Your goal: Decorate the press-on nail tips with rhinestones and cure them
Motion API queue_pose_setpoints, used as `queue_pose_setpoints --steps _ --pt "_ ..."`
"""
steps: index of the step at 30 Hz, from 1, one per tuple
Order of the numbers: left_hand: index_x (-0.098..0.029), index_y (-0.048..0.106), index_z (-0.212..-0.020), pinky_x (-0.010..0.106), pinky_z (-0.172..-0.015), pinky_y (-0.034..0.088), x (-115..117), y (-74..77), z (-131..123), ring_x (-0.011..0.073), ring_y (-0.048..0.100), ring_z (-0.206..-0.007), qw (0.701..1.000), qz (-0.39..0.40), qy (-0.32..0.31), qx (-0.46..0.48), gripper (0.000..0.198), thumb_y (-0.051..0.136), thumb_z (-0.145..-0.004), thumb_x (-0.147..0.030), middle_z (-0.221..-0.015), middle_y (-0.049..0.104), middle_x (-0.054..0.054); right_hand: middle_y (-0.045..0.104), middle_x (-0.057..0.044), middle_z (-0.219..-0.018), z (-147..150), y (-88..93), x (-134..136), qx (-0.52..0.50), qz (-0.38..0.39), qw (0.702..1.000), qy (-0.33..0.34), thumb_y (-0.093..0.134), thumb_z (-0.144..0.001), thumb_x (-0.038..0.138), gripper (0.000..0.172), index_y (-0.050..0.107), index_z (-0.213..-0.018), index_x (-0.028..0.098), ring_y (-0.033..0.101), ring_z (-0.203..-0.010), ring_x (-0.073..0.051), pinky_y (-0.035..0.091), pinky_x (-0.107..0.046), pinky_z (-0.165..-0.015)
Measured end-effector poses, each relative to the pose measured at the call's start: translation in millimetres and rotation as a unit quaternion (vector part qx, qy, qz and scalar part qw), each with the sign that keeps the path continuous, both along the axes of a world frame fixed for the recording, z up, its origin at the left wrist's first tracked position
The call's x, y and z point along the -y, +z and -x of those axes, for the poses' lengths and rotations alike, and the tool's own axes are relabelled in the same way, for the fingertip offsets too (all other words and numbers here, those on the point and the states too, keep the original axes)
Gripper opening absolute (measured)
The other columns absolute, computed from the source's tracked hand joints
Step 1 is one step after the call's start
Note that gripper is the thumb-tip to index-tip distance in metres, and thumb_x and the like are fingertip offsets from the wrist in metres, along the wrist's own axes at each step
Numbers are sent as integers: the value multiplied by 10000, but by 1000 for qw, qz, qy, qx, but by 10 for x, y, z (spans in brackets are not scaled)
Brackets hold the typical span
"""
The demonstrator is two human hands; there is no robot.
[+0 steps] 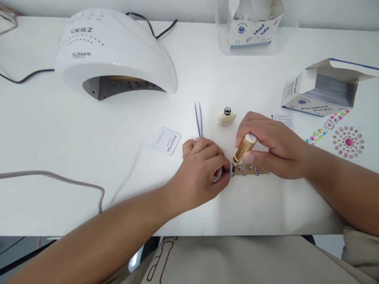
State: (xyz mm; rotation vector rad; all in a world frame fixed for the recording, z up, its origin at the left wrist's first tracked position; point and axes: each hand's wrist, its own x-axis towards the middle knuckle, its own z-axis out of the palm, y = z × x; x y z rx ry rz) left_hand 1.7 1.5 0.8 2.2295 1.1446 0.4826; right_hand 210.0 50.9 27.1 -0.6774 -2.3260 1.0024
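My right hand [271, 144] is closed around the gold cap of a nail polish brush [244, 148], tilted with its bristles down at a small nail tip. The nail tips, with red and silver gems, sit in a row on a narrow wooden strip [251, 170]. Thumb and fingers of my left hand [203, 169] pinch the strip's left end, partly hiding it. Beyond the hands stands the uncapped cream polish bottle [226, 117]. A pair of tweezers [199, 120] lies just past my left knuckles.
A white nail lamp [118, 51] stands at the back left, cables beside it. An alcohol pad packet [167, 140] lies left of the tweezers. Alcohol pad boxes [321, 94] are at the right and back. Gem stickers [348, 142] lie by my right forearm.
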Motion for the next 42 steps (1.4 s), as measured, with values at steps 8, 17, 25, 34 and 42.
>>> queue_pose_setpoints --steps 8,17,25,34,42 --pt "-200 604 -715 437 -854 277 -11 -5 2 208 500 -900 1000 2 -2 -4 128 545 -820 -158 -741 615 9 596 8 -750 -4 -29 -27 -20 -7 999 50 466 -903 225 74 495 -836 213 505 -761 -144 436 -331 -751" --pt "-200 605 -725 446 -858 277 -3 5 1 212 508 -902 1000 6 -1 -2 118 548 -816 -151 -756 626 10 594 -3 -756 -43 -68 -56 -46 7 998 39 469 -887 235 64 517 -855 209 496 -787 -157 437 -334 -735" --pt "-208 605 -736 433 -847 277 -1 -17 4 210 505 -900 1000 -1 -1 5 119 541 -819 -153 -762 637 10 555 -10 -773 -48 -80 -79 -47 -25 998 -29 506 -857 217 22 516 -876 212 491 -806 -169 426 -346 -739" --pt "-199 518 -955 434 -802 328 37 31 107 243 503 -919 999 -37 2 27 248 574 -714 -206 -936 592 63 558 -25 -846 -294 262 13 -85 -44 986 -133 521 -886 286 91 574 -948 247 523 -736 -174 447 -380 -689" --pt "-259 387 -875 443 -760 388 -65 40 303 233 477 -846 966 -164 102 172 219 490 -692 -201 -833 473 26 562 -8 -839 1 425 -393 6 -184 966 -184 480 -882 166 86 526 -834 221 538 -867 -189 461 -428 -871"
